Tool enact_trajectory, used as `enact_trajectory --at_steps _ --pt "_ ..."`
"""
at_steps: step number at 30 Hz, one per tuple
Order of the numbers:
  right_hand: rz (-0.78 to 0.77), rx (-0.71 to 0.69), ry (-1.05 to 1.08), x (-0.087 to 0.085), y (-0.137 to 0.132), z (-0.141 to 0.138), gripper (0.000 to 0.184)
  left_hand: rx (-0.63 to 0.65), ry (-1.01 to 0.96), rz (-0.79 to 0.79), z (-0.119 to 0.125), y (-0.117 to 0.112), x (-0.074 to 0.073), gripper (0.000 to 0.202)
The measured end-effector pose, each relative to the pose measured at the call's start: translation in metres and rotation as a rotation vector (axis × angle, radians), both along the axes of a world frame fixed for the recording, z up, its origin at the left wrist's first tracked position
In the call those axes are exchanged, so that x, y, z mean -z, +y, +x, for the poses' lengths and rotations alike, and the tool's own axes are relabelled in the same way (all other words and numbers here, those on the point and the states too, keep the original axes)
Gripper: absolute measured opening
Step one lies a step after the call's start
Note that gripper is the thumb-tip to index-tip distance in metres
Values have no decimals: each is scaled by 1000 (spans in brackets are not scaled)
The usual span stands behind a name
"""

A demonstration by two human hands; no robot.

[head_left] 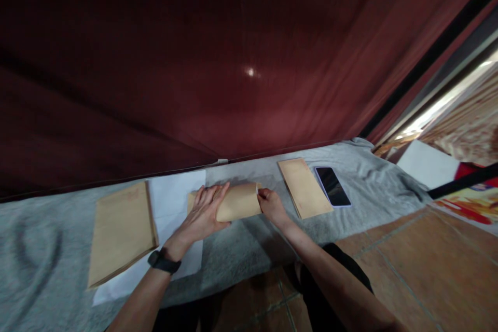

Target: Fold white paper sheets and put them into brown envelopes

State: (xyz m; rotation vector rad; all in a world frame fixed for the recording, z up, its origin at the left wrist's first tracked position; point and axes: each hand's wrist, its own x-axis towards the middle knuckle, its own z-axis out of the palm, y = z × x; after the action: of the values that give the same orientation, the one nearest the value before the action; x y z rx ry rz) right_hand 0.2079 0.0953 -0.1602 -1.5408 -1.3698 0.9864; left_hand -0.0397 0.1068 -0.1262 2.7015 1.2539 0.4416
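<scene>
A brown paper envelope (239, 202) lies sideways in the middle of the grey cloth, its upper side bulging a little. My left hand (208, 210), with a dark watch on the wrist, rests over its left end, fingers stretched out and spread. At the right end my right hand (270, 205) pinches the envelope's edge, where a sliver of white shows. The fingertips partly hide whatever sits there. White paper sheets (177, 194) lie beside my left hand, partly beneath a stack of larger brown envelopes (122, 220).
Right of my hands lie a small stack of brown envelopes (303, 187) and a phone with a light purple edge (332, 187). The grey cloth (369, 176) covers a narrow surface against a dark red hanging sheet (249, 88). Tiled floor (408, 264) lies below at right.
</scene>
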Motion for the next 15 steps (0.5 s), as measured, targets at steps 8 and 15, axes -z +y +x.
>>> enact_trajectory --at_steps 8,15 --pt "75 134 -141 -6 -7 -3 7 6 17 60 0 2 4 115" --pt "187 215 51 -8 -10 -6 26 26 21 140 0 3 4 110"
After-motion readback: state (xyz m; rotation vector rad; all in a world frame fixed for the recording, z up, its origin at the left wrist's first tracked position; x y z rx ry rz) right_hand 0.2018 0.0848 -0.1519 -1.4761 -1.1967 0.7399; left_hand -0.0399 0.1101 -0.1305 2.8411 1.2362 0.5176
